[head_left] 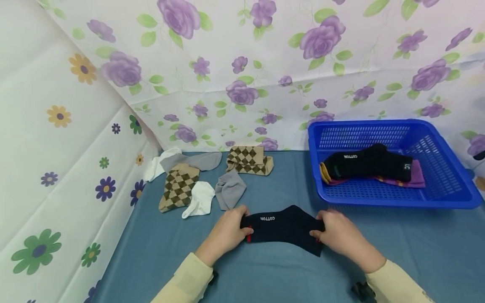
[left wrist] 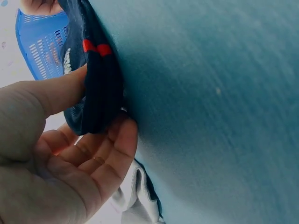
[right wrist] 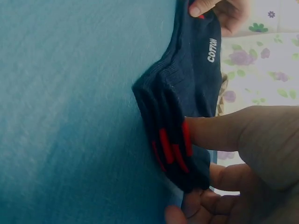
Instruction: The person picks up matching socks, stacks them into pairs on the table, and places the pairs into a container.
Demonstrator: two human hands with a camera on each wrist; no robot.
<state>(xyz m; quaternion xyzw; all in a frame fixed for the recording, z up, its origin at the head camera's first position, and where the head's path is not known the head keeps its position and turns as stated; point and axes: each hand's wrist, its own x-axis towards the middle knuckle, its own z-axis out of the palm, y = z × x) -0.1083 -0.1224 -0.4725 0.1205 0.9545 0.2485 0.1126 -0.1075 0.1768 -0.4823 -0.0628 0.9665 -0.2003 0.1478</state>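
A dark pair of socks (head_left: 282,227) with white COTTON lettering and red marks is stretched sideways above the blue cloth. My left hand (head_left: 228,229) pinches one end, thumb on top and fingers beneath. At the opposite end, my right hand (head_left: 338,231) pinches the layered cuffs (right wrist: 173,144), where red stripes show at the edges in the right wrist view. The left wrist view has the left thumb (left wrist: 65,91) pressed on the dark fabric (left wrist: 103,88) near a red band. Behind the left hand lie a grey sock (head_left: 230,190) and a white sock (head_left: 201,200).
A blue plastic basket (head_left: 401,201) at the right holds black socks (head_left: 365,164) over a purple sock (head_left: 418,174). Checkered socks (head_left: 179,187), another folded checkered pair (head_left: 248,160) and a long grey sock (head_left: 197,161) lie at the back left. Flowered cloth walls (head_left: 212,105) border the table.
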